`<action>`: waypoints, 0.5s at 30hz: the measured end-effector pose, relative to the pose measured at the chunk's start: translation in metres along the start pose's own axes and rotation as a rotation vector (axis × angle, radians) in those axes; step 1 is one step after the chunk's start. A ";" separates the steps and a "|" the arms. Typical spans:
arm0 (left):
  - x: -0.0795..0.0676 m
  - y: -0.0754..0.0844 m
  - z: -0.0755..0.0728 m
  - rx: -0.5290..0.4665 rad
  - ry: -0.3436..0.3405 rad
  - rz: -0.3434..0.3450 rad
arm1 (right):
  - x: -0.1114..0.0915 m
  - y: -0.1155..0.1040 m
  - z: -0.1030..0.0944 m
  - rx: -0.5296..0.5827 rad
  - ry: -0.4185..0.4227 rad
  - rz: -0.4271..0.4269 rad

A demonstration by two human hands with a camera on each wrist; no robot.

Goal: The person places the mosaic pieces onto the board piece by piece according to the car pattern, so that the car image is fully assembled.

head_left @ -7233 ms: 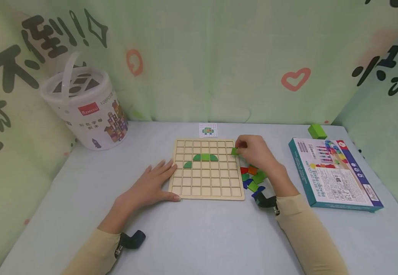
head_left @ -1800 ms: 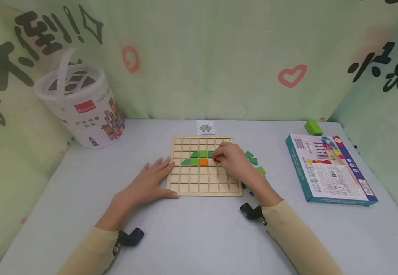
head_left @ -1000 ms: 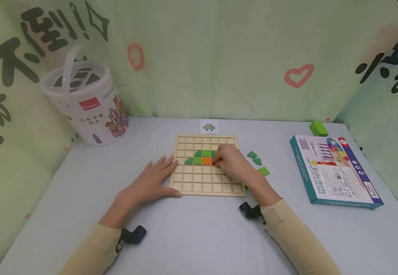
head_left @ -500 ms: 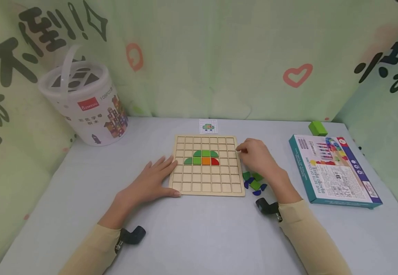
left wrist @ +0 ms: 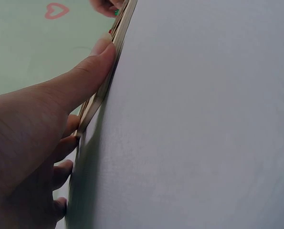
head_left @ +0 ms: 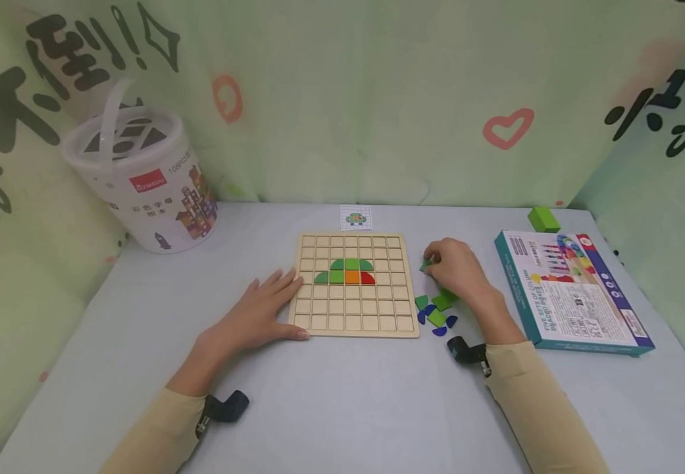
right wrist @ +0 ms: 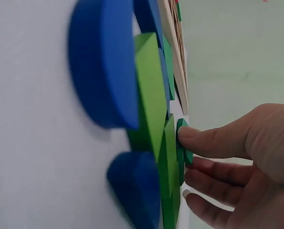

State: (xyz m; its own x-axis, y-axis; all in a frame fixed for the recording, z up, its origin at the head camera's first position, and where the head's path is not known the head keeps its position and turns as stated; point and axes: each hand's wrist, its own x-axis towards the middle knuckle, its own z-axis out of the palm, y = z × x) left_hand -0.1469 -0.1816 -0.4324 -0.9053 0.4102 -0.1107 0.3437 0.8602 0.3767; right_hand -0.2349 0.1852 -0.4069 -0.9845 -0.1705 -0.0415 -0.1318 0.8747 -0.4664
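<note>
My left hand (head_left: 257, 315) rests with spread fingers along the left edge of a wooden grid board (head_left: 387, 323); its thumb touches the near corner. Set in the board are dark green quarter-rounds (head_left: 322, 278), light green squares (head_left: 337, 277), an orange square (head_left: 351, 277) and a red quarter-round (head_left: 368, 278). Off the board's right side, my right hand (head_left: 459, 268) pinches a dark green quarter-round block (head_left: 426, 264) between thumb and fingers. The right wrist view shows this block (right wrist: 182, 125) under the thumb tip, just beyond light green blocks (right wrist: 151, 90).
Loose blue blocks (head_left: 439, 331) and green blocks (head_left: 437, 318) lie beside the board's right edge. A small pattern card (head_left: 356, 217) lies behind it. A flat box (head_left: 573, 296) and a green block (head_left: 543, 220) are at right, a white bucket (head_left: 141, 181) at back left.
A light green square, the orange square and the red quarter-round have joined the board's pieces. My right hand has left the board rightward and now pinches a dark green quarter-round. The left hand stays put.
</note>
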 end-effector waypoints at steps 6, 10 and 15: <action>0.000 -0.001 0.001 0.001 0.009 0.009 | -0.001 -0.005 0.001 0.027 0.031 -0.073; -0.001 0.000 0.000 -0.002 0.006 0.007 | -0.002 -0.016 0.004 0.078 0.004 -0.133; -0.001 0.000 0.000 0.001 0.003 0.005 | -0.002 -0.034 0.013 0.139 -0.034 -0.224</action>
State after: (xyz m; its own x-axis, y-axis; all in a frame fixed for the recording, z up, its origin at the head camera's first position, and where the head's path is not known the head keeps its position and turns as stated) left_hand -0.1461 -0.1822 -0.4321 -0.9045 0.4131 -0.1058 0.3481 0.8585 0.3765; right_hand -0.2265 0.1497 -0.4023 -0.9278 -0.3701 0.0476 -0.3264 0.7433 -0.5838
